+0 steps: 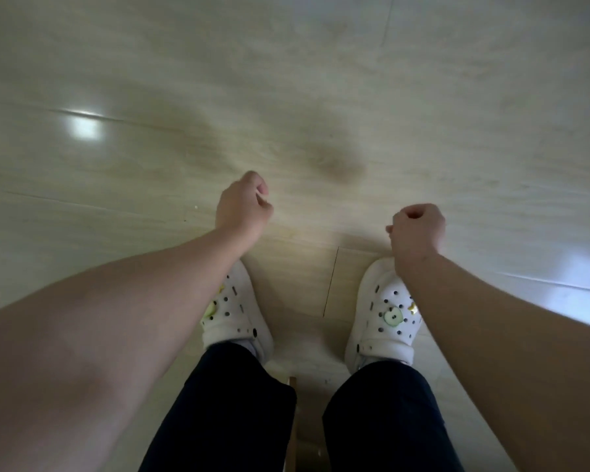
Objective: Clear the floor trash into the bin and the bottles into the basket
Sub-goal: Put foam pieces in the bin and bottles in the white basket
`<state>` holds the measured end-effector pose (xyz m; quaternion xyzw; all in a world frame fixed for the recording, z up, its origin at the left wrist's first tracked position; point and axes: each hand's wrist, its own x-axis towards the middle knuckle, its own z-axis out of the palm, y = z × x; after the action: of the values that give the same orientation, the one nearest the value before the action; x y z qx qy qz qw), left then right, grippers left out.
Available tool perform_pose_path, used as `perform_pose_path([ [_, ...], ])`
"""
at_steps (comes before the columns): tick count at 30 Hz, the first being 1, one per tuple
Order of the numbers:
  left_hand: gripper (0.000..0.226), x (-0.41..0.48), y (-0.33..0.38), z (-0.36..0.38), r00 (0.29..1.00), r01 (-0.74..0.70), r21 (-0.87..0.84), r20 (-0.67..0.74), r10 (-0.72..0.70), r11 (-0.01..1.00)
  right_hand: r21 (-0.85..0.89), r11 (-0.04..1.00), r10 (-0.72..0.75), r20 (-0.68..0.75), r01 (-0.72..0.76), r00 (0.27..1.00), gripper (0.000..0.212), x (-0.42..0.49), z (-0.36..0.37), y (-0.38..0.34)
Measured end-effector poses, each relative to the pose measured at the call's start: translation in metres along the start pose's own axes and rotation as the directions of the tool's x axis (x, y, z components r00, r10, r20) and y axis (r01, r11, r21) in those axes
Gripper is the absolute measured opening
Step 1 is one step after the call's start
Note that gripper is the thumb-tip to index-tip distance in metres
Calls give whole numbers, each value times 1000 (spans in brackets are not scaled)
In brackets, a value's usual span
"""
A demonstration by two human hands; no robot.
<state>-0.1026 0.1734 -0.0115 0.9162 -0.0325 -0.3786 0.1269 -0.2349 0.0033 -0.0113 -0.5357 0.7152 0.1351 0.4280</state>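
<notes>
No trash, bottle, bin or basket shows in this view. I look straight down at a pale tiled floor [286, 80]. My left hand [242, 207] hangs above the floor in front of my left foot, its fingers curled in against the thumb, holding nothing. Over the toe of my right shoe, my right hand [418, 229] is curled into a fist, also with nothing in it. Both forearms reach forward from the lower corners.
My feet in white clogs [239, 318] [385, 315] with small charms stand on the tiles, dark trousers [225, 413] above them. A light reflects off the floor [84, 126] at the left. A thin brown edge [292, 383] shows between my legs.
</notes>
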Motion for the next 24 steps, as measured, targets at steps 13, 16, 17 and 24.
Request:
perform_pose_path([
  [13,16,-103,113,-204,990,-28,-217,-140,-3,976,107,986,-152,231,130,961,23,-147,-139,-123],
  [16,25,-138,141,-238,988,-43,-248,-155,5,968,158,976,-185,239,150,953,23,-181,-178,-148],
  [17,27,-150,150,-246,988,-43,-258,-155,3,965,167,973,-201,249,162,948,22,-192,-191,-153],
  [24,28,-210,201,-264,991,0,-377,-122,-50,926,162,973,-202,266,162,943,21,-231,-260,-155],
])
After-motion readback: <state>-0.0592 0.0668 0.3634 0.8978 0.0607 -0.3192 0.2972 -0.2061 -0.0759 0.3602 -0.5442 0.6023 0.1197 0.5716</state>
